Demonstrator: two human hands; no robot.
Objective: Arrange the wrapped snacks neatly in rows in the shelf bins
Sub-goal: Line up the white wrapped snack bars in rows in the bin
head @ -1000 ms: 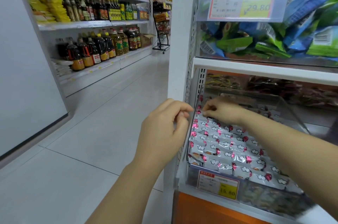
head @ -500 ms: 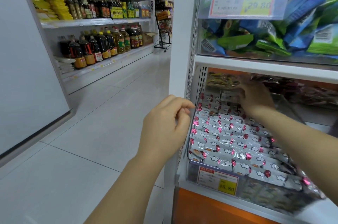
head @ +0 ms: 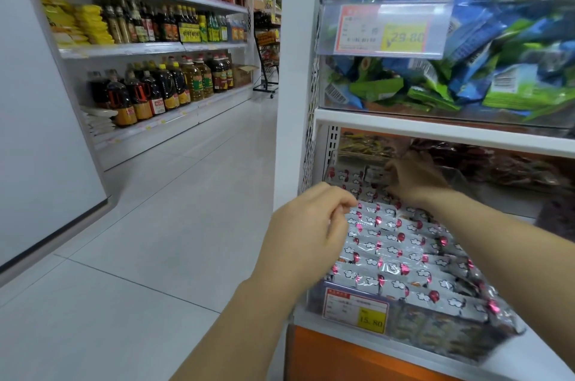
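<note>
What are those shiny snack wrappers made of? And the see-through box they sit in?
The snack wrappers look like thin silvery plastic or foil film, glossy: they glint and crinkle. The box seems to be hard clear plastic, smooth: you can see packets through its front wall.

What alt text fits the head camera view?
A person's right hand reaches to the back of a clear plastic shelf bin of silver-wrapped snacks in rows, the left hand curled at its left edge. Blue and green packets are piled higher up.
</note>
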